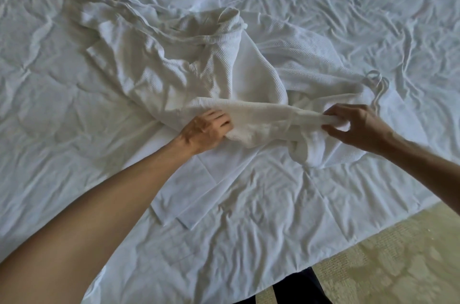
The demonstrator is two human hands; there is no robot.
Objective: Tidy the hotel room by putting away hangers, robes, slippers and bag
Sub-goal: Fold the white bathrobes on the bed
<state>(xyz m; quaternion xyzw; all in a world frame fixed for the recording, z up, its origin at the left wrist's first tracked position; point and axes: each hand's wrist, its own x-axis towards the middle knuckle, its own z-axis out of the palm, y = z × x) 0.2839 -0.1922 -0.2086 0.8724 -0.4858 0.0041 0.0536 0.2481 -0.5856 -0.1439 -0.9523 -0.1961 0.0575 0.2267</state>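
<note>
- The left hand (207, 130) grips a fold of the white waffle-weave cotton robe (219, 72); its fingers are curled into the cloth and the fingertips are hidden in it.
- The right hand (358, 126) pinches the other end of the same fold; the thumb and the curled fingers close on a small bunch of cloth.
- Between the two hands the fold is stretched as a thick rolled band, a little above the bed, and the hands are well apart.
- Below the band, nearer to the right hand, a part of the robe hangs down in a soft lump and touches the bed.
- The rest of the robe lies crumpled on the wrinkled white bed sheet (249, 216), from the middle of the bed toward its far left corner of the view.
- A thin white loop of cord (375, 79) of the robe lies on the sheet just beyond the right hand.
- A flat white folded piece of cloth (184, 194) lies on the sheet under the left forearm; I cannot tell if it belongs to the robe.
- The near edge of the bed runs across the lower right part of the view.
- Beside this edge is a yellowish-green patterned carpet (398, 261).
- At the bottom edge, against the bed, a dark trouser leg (296, 288) of the person shows.
</note>
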